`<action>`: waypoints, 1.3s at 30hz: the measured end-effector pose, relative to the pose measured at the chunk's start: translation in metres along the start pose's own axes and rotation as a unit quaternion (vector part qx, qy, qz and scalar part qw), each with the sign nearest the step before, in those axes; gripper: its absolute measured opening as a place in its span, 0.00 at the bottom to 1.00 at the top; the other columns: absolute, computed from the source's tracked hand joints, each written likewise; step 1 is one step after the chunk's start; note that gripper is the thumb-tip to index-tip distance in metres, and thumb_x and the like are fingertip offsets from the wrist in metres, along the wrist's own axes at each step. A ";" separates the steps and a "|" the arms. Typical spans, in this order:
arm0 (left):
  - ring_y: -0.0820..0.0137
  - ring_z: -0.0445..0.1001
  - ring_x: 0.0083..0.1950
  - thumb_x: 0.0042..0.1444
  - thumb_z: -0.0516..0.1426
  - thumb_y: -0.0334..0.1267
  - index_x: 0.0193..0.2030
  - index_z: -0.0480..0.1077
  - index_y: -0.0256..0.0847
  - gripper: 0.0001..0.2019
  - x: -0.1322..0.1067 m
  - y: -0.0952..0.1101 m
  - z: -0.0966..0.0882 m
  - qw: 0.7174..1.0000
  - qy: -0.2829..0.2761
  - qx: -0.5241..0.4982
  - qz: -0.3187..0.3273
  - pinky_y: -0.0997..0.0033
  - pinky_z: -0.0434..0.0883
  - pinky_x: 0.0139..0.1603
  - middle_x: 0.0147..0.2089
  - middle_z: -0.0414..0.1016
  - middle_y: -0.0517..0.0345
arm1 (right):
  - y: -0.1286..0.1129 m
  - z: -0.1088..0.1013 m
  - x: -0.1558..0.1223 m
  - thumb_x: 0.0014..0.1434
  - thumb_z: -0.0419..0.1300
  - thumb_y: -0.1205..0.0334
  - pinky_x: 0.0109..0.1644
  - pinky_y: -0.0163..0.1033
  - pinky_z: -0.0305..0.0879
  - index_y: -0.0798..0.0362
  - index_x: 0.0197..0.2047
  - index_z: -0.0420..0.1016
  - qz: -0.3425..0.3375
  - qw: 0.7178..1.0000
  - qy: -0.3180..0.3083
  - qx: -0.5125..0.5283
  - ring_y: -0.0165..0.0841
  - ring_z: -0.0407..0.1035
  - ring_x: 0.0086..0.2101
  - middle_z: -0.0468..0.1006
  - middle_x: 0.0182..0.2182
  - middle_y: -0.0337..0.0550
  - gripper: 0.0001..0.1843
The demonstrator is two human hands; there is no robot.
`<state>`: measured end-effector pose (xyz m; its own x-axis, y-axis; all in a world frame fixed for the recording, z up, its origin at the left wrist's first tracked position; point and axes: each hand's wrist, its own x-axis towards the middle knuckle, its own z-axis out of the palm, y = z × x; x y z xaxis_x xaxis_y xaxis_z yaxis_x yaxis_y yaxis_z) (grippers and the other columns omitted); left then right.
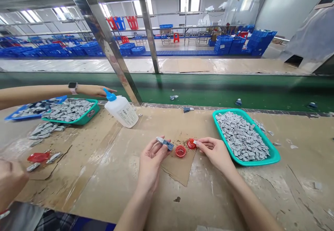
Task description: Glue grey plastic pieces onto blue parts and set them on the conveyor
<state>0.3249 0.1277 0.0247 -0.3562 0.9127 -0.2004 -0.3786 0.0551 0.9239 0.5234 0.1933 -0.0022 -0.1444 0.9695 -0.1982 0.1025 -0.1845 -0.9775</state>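
Note:
My left hand (150, 156) pinches a small grey and blue plastic part (165, 142) between thumb and fingers, held just above the cardboard-covered bench. My right hand (212, 149) is curled, its fingertips pinching a tiny pale piece at the edge of a red cap (191, 143). A second red cap (180, 151) lies open side up between my two hands, on a loose brown cardboard scrap (180, 170).
A teal tray (271, 158) heaped with grey parts sits right of my right hand. A white glue bottle (122, 110) with blue nozzle lies tilted at centre left. A co-worker's arm (39, 93) with a wristwatch reaches over another teal tray (88, 117) and a blue tray (15, 116). A green conveyor belt (208, 88) runs behind.

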 end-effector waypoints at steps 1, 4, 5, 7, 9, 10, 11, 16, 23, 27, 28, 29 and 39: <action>0.65 0.78 0.45 0.48 0.66 0.39 0.49 0.69 0.37 0.22 -0.001 -0.002 0.001 1.000 -0.004 -0.002 0.000 0.70 0.75 0.44 0.45 0.79 0.48 | 0.001 0.000 0.001 0.48 0.67 0.49 0.35 0.39 0.72 0.58 0.33 0.77 0.000 1.000 0.001 -0.003 0.37 0.74 0.30 0.81 0.30 0.50 0.19; 0.62 0.78 0.46 0.47 0.66 0.38 0.49 0.70 0.37 0.21 -0.001 -0.006 0.005 1.000 -0.013 -0.001 0.004 0.67 0.76 0.45 0.46 0.78 0.46 | 0.004 0.000 0.001 0.47 0.67 0.49 0.34 0.39 0.71 0.58 0.33 0.77 0.005 1.000 -0.001 0.000 0.36 0.73 0.30 0.80 0.29 0.50 0.19; 0.61 0.78 0.46 0.47 0.66 0.38 0.48 0.70 0.37 0.21 -0.001 -0.008 0.007 1.000 -0.016 0.002 0.006 0.66 0.76 0.45 0.46 0.78 0.46 | 0.004 -0.001 0.001 0.48 0.67 0.48 0.34 0.39 0.71 0.58 0.33 0.77 0.008 1.000 -0.003 0.004 0.36 0.73 0.30 0.80 0.29 0.50 0.19; 0.61 0.78 0.47 0.46 0.67 0.38 0.48 0.70 0.37 0.21 -0.002 -0.011 0.010 1.000 -0.018 0.010 0.008 0.66 0.75 0.46 0.46 0.79 0.46 | 0.002 -0.003 0.000 0.48 0.68 0.48 0.35 0.38 0.71 0.58 0.33 0.77 0.009 1.000 -0.006 0.017 0.35 0.72 0.30 0.80 0.30 0.49 0.19; 0.61 0.78 0.47 0.45 0.67 0.37 0.46 0.71 0.36 0.21 -0.004 -0.013 0.016 1.000 -0.014 0.020 0.011 0.66 0.75 0.48 0.44 0.79 0.46 | -0.004 -0.004 -0.004 0.48 0.68 0.49 0.35 0.37 0.70 0.57 0.33 0.77 0.004 0.999 -0.018 0.034 0.35 0.72 0.31 0.80 0.31 0.48 0.19; 0.61 0.78 0.47 0.45 0.67 0.37 0.45 0.72 0.36 0.20 -0.006 -0.014 0.018 1.000 -0.011 0.023 0.014 0.66 0.75 0.48 0.44 0.80 0.47 | -0.007 -0.004 -0.006 0.49 0.68 0.49 0.36 0.36 0.70 0.57 0.33 0.77 0.000 0.999 -0.029 0.045 0.35 0.72 0.32 0.80 0.32 0.48 0.18; 0.61 0.78 0.46 0.44 0.68 0.37 0.45 0.72 0.36 0.20 -0.007 -0.015 0.021 1.000 -0.008 0.026 0.017 0.66 0.75 0.48 0.43 0.80 0.47 | -0.011 -0.003 -0.009 0.49 0.68 0.50 0.35 0.35 0.70 0.56 0.34 0.78 -0.005 0.998 -0.041 0.057 0.34 0.72 0.33 0.80 0.33 0.47 0.17; 0.62 0.79 0.43 0.43 0.68 0.34 0.42 0.73 0.36 0.17 -0.013 -0.017 0.033 0.999 -0.002 0.027 0.027 0.67 0.76 0.47 0.41 0.81 0.49 | -0.027 0.003 -0.024 0.52 0.67 0.52 0.33 0.32 0.68 0.55 0.34 0.78 -0.014 0.989 -0.103 0.102 0.30 0.70 0.31 0.78 0.30 0.42 0.14; 0.65 0.80 0.41 0.41 0.68 0.31 0.40 0.74 0.37 0.16 -0.015 -0.017 0.038 0.999 0.004 0.034 0.037 0.70 0.77 0.45 0.39 0.81 0.52 | -0.027 0.006 -0.026 0.52 0.67 0.53 0.33 0.33 0.67 0.56 0.34 0.77 -0.003 0.983 -0.140 0.116 0.29 0.68 0.29 0.77 0.29 0.42 0.14; 0.66 0.80 0.41 0.40 0.68 0.30 0.39 0.76 0.38 0.16 -0.016 -0.019 0.039 0.998 0.010 0.038 0.042 0.72 0.77 0.45 0.38 0.82 0.55 | -0.024 0.007 -0.024 0.51 0.67 0.53 0.35 0.34 0.66 0.56 0.33 0.76 0.009 0.982 -0.155 0.107 0.30 0.69 0.30 0.78 0.30 0.43 0.14; 0.66 0.80 0.41 0.40 0.68 0.30 0.39 0.76 0.38 0.16 -0.017 -0.020 0.039 0.998 0.011 0.041 0.039 0.72 0.77 0.45 0.38 0.82 0.55 | -0.024 0.007 -0.024 0.52 0.67 0.53 0.35 0.34 0.66 0.56 0.33 0.75 0.011 0.982 -0.159 0.105 0.29 0.68 0.29 0.78 0.30 0.43 0.14; 0.65 0.80 0.42 0.40 0.68 0.30 0.40 0.77 0.38 0.16 -0.018 -0.021 0.039 0.998 0.012 0.044 0.035 0.71 0.77 0.46 0.38 0.82 0.55 | -0.023 0.007 -0.025 0.52 0.67 0.53 0.35 0.34 0.66 0.56 0.34 0.74 0.013 0.981 -0.165 0.104 0.29 0.68 0.29 0.78 0.29 0.42 0.15; 0.58 0.76 0.51 0.47 0.65 0.35 0.51 0.74 0.42 0.22 -0.024 -0.018 0.039 0.991 -0.077 0.098 0.040 0.58 0.73 0.55 0.50 0.78 0.54 | -0.022 0.010 -0.029 0.52 0.64 0.47 0.29 0.35 0.63 0.51 0.33 0.62 -0.008 0.987 -0.151 0.049 0.31 0.66 0.27 0.74 0.26 0.37 0.19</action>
<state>0.3737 0.1209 0.0251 -0.2388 0.9673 -0.0860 -0.1765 0.0438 0.9833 0.5157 0.1677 0.0240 -0.4341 0.8824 -0.1813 0.0048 -0.1990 -0.9800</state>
